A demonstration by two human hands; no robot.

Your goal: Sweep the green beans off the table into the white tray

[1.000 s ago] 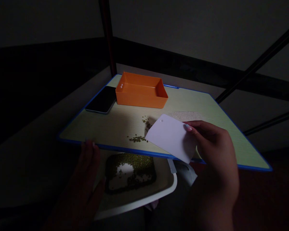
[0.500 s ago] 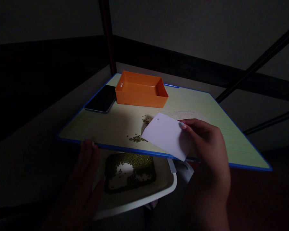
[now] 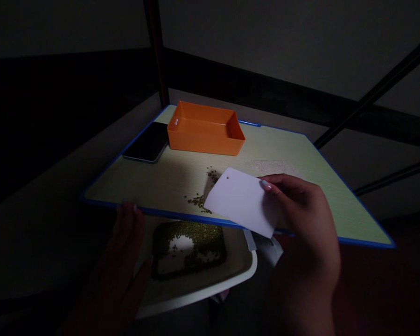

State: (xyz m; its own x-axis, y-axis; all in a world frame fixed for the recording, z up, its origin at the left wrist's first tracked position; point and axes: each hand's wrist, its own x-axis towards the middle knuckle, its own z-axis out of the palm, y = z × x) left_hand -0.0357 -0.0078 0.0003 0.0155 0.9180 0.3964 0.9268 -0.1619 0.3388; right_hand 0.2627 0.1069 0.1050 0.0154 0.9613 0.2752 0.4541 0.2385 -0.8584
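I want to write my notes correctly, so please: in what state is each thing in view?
White card: held, tilted
Right hand: pinching the card
Left hand: dim, fingers extended
Grains: loose, scattered on the table
White basin: open, more grains inside
Orange box: open-topped, upright
Black device: flat, screen dark

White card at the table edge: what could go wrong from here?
The white card in the right hand could flick the small green beans beside it across the tabletop. Beans pushed over the edge too far right might miss the white basin below. The left hand is too dark to judge its grip; if it is loose, the basin might tip.
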